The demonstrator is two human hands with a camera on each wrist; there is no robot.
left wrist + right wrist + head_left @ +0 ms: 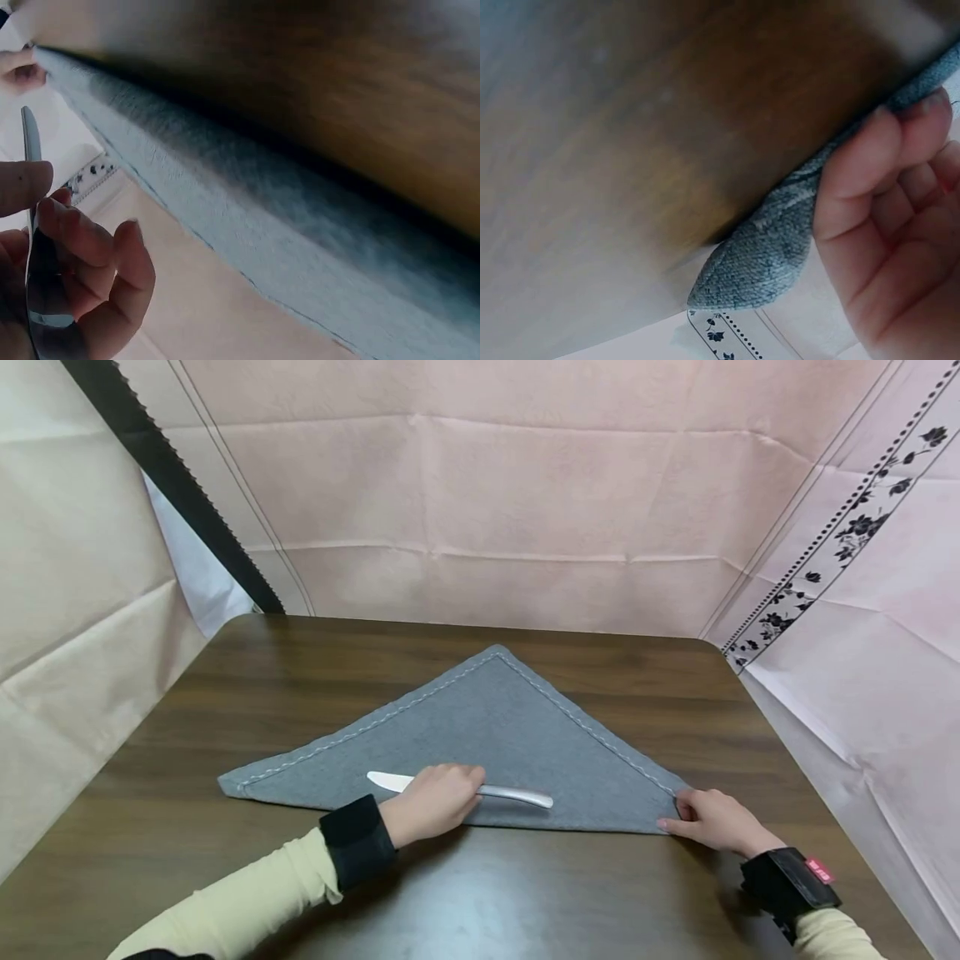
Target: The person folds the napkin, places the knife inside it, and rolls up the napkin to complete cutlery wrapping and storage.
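A grey-blue cloth napkin (pixel 495 727) with pale stitching along two edges lies folded in a triangle, its peak toward the far side. My left hand (pixel 438 797) grips a silver table knife (pixel 517 795) around its middle, over the napkin's lower half. The blade points left and the handle end right; the palm covers the part between. In the left wrist view the knife (pixel 31 139) stands out between thumb and fingers. At the napkin's right corner, my right hand (pixel 716 821) pinches the cloth. The corner (pixel 757 262) bulges beside the thumb in the right wrist view.
The napkin lies on a dark brown wooden table (pixel 337 893) with rounded far corners. Pale creased cloth sheets (pixel 525 510) hang around it, with a black band (pixel 180 485) at the left and a floral strip (pixel 847 539) at the right.
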